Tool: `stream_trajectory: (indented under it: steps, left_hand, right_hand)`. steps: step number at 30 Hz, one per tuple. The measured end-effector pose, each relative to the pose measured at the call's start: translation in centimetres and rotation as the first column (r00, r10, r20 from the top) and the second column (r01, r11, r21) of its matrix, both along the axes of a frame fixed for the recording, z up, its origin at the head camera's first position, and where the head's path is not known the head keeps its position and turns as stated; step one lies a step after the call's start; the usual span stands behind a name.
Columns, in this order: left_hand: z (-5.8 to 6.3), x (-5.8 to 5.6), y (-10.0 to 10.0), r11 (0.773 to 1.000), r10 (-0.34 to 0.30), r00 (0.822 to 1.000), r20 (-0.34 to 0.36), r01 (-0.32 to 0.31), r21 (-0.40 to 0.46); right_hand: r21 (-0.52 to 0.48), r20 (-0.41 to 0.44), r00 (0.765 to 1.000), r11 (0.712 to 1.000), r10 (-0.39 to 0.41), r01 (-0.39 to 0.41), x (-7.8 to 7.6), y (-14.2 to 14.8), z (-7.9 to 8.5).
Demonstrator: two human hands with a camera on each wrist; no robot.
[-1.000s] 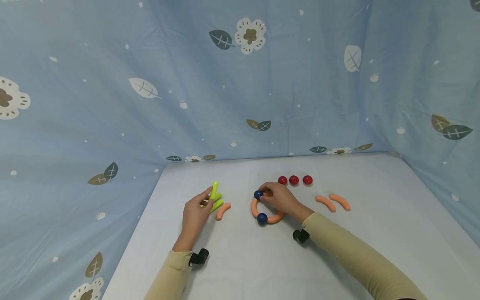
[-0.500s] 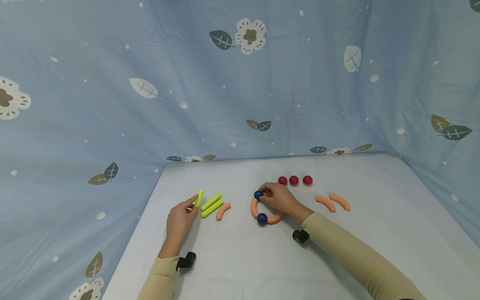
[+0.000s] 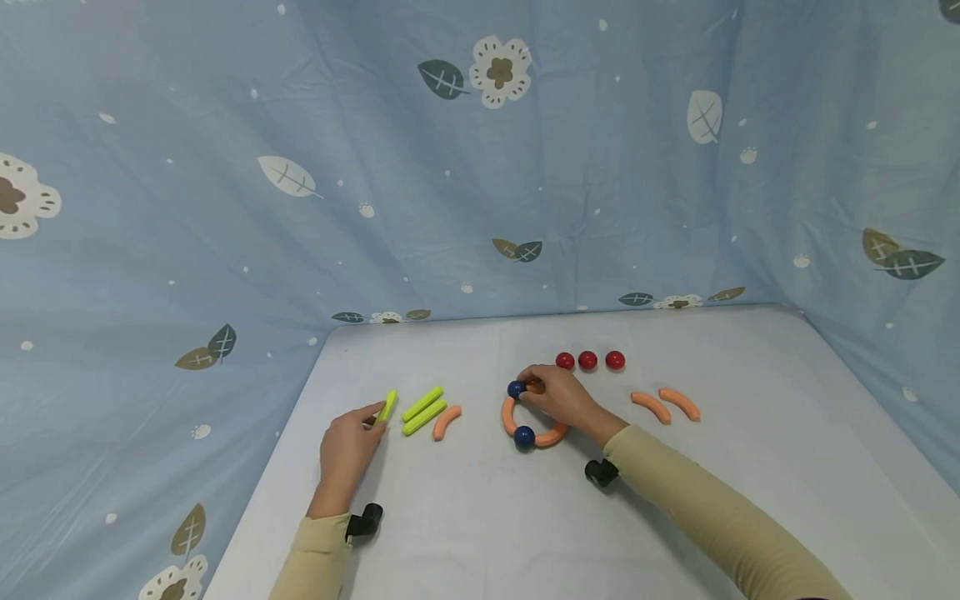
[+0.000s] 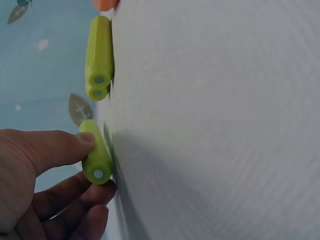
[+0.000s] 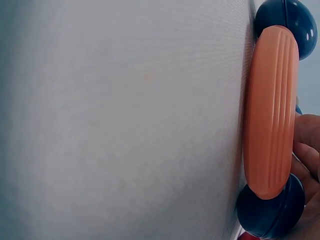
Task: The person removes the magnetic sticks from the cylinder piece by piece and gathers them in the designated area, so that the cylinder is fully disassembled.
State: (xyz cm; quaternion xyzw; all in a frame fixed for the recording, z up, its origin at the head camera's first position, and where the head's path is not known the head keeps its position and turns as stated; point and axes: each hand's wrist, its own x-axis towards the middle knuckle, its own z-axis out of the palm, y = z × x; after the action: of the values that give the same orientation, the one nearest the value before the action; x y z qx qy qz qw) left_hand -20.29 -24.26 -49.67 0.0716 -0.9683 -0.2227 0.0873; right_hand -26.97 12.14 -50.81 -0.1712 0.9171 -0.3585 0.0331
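Note:
My left hand [image 3: 348, 446] pinches a yellow-green magnetic rod [image 3: 387, 406] between thumb and fingers, low over the table. In the left wrist view the silvery round tip of this rod [image 4: 96, 152] faces the camera. Two matching rods [image 3: 423, 411] lie side by side just to its right, beside an orange curved rod [image 3: 447, 423]. My right hand [image 3: 566, 398] holds the far side of a ring made of orange curved rods [image 3: 509, 414] and blue balls [image 3: 524, 437], covering part of it. The right wrist view shows an orange curved rod [image 5: 271, 115] between two blue balls [image 5: 270, 212].
Three red balls [image 3: 588, 360] sit in a row behind my right hand. Two more orange curved rods [image 3: 679, 404] lie to the right. A white cloth covers the table [image 3: 480, 517]; a blue patterned curtain [image 3: 420, 183] rises behind it.
My left hand has carried the yellow-green rod left and lower, away from the other two, which are now in full sight. My right hand stays at the ring.

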Motion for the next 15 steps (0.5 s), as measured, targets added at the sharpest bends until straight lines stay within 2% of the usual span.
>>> stream_trajectory:
  steps: [15]
  left_hand:
    - [-0.44, -0.2, -0.44, 0.999, -0.004, 1.0, 0.012, 0.004, 0.045]
  right_hand:
    - [0.008, 0.017, 1.0, 1.0, -0.015, 0.015, 0.09, -0.13, 0.18]
